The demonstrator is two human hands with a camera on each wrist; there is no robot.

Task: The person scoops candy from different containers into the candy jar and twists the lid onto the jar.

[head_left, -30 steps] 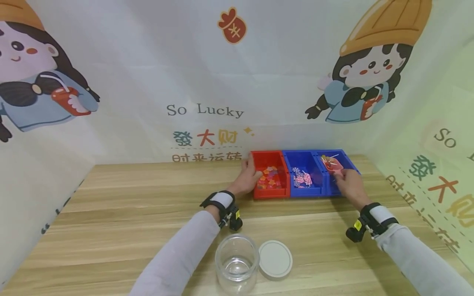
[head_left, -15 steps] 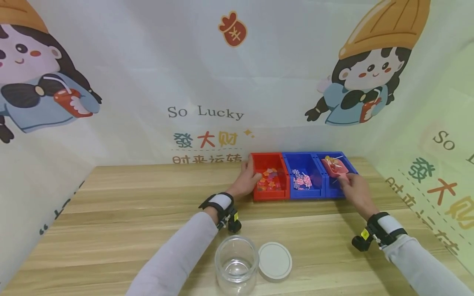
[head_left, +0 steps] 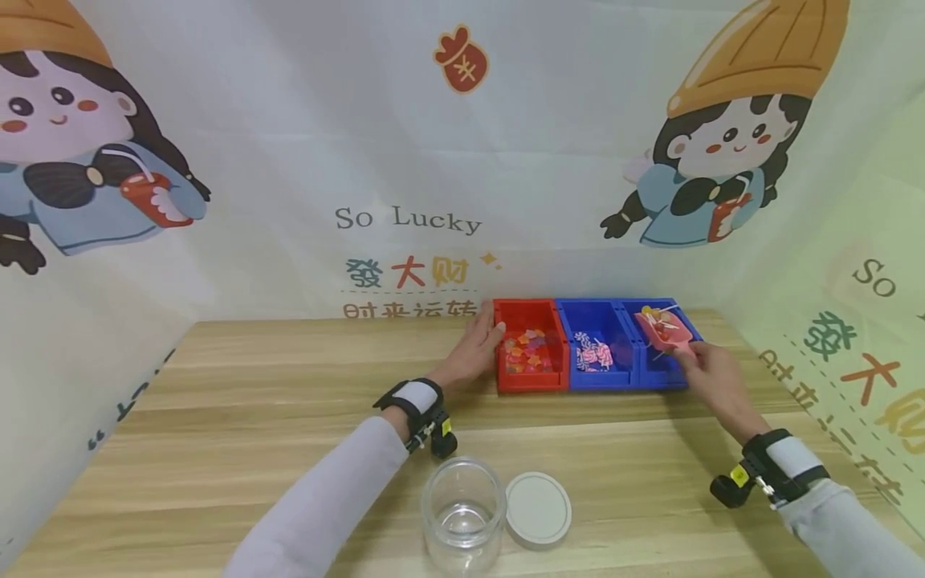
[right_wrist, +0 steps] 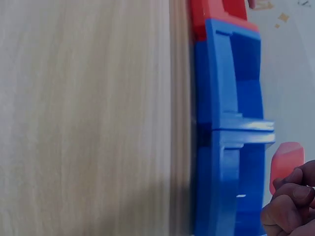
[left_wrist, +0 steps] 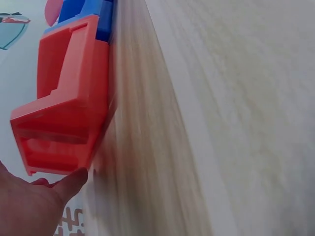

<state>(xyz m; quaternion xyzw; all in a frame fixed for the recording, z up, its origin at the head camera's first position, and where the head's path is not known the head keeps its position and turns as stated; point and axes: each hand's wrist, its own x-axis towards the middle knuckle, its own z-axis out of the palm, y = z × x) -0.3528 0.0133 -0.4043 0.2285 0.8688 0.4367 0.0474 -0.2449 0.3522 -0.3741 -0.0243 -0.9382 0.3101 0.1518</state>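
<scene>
My right hand (head_left: 719,385) pinches the handle of a pink scoop (head_left: 678,337), its fingers curled around it. Several lollipops with white sticks lie in the scoop, which is above the right blue bin (head_left: 659,377). In the right wrist view the scoop (right_wrist: 286,162) shows beyond the blue wall. My left hand (head_left: 470,353) rests against the left side of the red bin (head_left: 533,382). In the left wrist view its thumb (left_wrist: 74,183) touches the bin's lower edge; the other fingers are mostly hidden. Star-shaped orange and red candies (head_left: 527,353) lie inside the red bin.
The middle blue bin (head_left: 600,380) holds pink swirl lollipops (head_left: 594,353). Nearer to me stand an uncovered clear jar (head_left: 462,522) and a round white lid (head_left: 538,510) on the wooden table (head_left: 289,417). A printed cloth (head_left: 405,136) rises behind the bins.
My right hand and the scoop have moved slightly up and right over the right blue bin, lollipops inside. The left hand has stayed at the red bin, with its thumb shifted a little.
</scene>
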